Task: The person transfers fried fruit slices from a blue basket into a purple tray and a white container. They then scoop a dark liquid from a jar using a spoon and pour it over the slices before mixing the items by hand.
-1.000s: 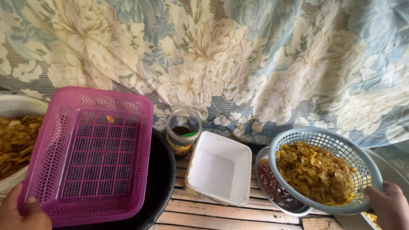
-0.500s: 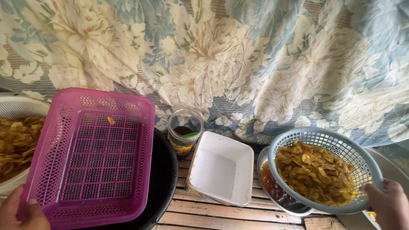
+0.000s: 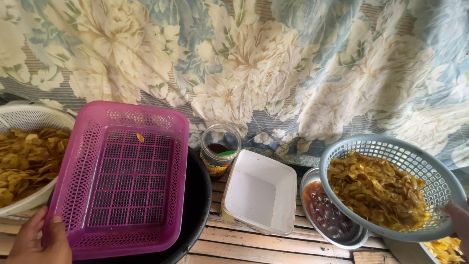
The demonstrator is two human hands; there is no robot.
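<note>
On the slatted wooden table (image 3: 293,247), a pink basket (image 3: 122,178) with one chip in it sits tilted on a black pan (image 3: 198,205), its near corner gripped by the left hand (image 3: 39,242), thumb over the rim. At the right edge, the right hand (image 3: 459,225), grip unclear, holds a grey basket (image 3: 391,188) of fried chips over a metal bowl (image 3: 327,215) of dark sauce. Between them stand an empty white tub (image 3: 259,190) and a jar (image 3: 220,149)

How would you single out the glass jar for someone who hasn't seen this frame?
Start at the big pink plastic basket on the left, sitting over a black basin. Just right of its far corner, before the empty white tub, stands the glass jar. It is the only clear, upright container, with dark contents.
</note>
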